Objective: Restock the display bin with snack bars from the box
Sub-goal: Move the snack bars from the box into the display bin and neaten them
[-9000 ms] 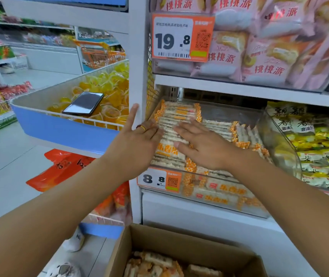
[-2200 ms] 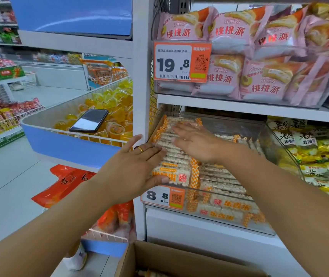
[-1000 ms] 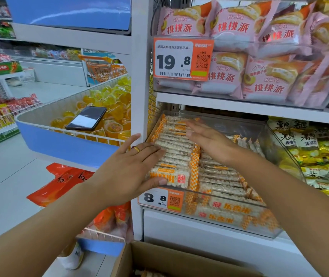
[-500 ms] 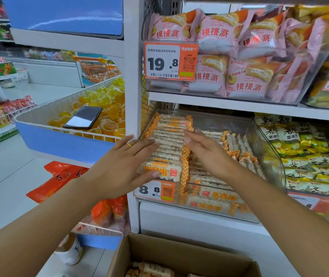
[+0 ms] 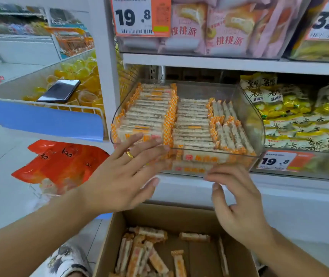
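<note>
A clear display bin on the middle shelf holds neat rows of orange-and-white snack bars. My left hand, with a gold ring, lies flat with straight fingers against the bin's front left corner and touches the front bars. My right hand hovers just below the bin's front wall, fingers relaxed, holding nothing. Below both hands an open cardboard box contains several loose snack bars.
A phone lies on yellow jelly cups in a blue-fronted wire basket at left. Pink pastry bags fill the shelf above, yellow snack packs the bin to the right. Orange bags sit low left.
Both hands have drawn back out of the bin toward me. The right hand dropped below the front wall; the left slid to the front corner. The view tilted down, showing the box.
</note>
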